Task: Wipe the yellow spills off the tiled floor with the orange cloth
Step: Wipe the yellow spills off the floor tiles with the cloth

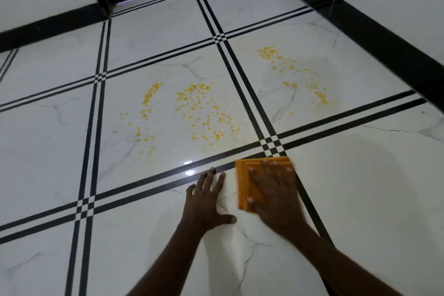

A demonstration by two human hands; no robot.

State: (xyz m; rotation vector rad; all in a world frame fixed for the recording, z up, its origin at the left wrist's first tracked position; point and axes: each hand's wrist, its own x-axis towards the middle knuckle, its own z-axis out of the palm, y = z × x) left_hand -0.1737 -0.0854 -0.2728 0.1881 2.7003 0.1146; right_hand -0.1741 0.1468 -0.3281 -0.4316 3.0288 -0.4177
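Flat and spread, my right hand (pixel 275 196) presses down on the folded orange cloth (pixel 249 175), fingers apart, not clamped around it. My left hand (pixel 206 200) lies open just beside it, palm on the white marble-look tiled floor (pixel 360 199) with black double stripes. Yellow spills (pixel 199 113) speckle the tile beyond the cloth, and more dot the tile further right.

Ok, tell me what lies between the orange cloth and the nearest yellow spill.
In the head view, only the black double tile border and a strip of bare white tile lie between the orange cloth under the right hand and the nearest yellow spill.
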